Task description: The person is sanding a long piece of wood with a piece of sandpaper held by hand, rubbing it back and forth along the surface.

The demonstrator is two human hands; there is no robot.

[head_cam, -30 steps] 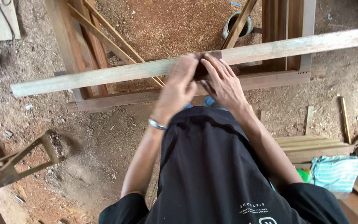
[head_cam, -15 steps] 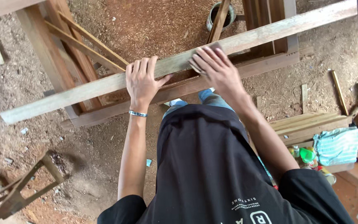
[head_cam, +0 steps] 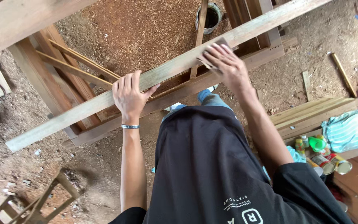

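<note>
A long pale wooden plank (head_cam: 170,68) runs slantwise across the view, from lower left to upper right, above a dark wooden frame (head_cam: 104,120). My left hand (head_cam: 130,96) grips the plank's near edge, fingers curled over its top. My right hand (head_cam: 225,66) lies flat on the plank further right, pressing a small piece of sandpaper (head_cam: 214,46) against its face.
Sawdust covers the ground. A metal can (head_cam: 210,17) with a stick in it stands beyond the plank. Stacked boards (head_cam: 311,114), a striped cloth (head_cam: 349,129) and several small tins (head_cam: 326,159) lie at the right. A wooden stool frame (head_cam: 42,201) is at lower left.
My hands, close together a second ago, have moved apart: the left slid left along the plank, the right went right with the sandpaper. The view tilted, so the plank looks steeper.
</note>
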